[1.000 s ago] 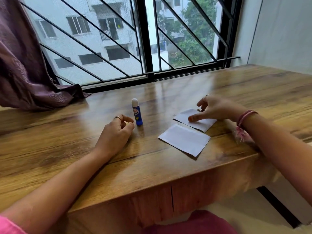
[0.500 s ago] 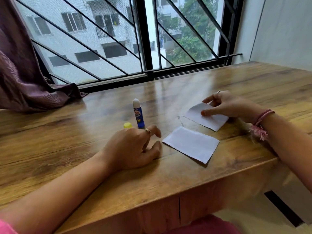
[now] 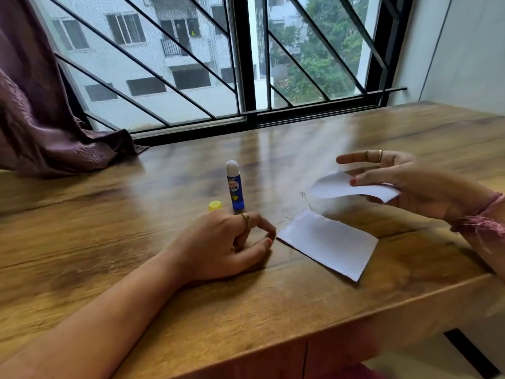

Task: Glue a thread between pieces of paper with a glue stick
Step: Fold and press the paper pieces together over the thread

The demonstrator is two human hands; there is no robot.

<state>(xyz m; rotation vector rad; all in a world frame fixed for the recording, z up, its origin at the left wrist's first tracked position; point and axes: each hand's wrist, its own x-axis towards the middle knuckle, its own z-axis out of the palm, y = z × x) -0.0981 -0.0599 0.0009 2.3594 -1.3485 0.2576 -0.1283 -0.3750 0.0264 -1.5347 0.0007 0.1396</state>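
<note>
Right hand [image 3: 415, 184] has lifted the pinched paper [image 3: 352, 188] off the table; left hand [image 3: 226, 244] stays loosely curled

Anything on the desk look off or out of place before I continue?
Nothing damaged or spilled. The glue stick stands upright and uncapped, its yellow cap beside it. A thin thread lies loose on the table, hard to make out. The right hand holds one paper piece, bent.
</note>
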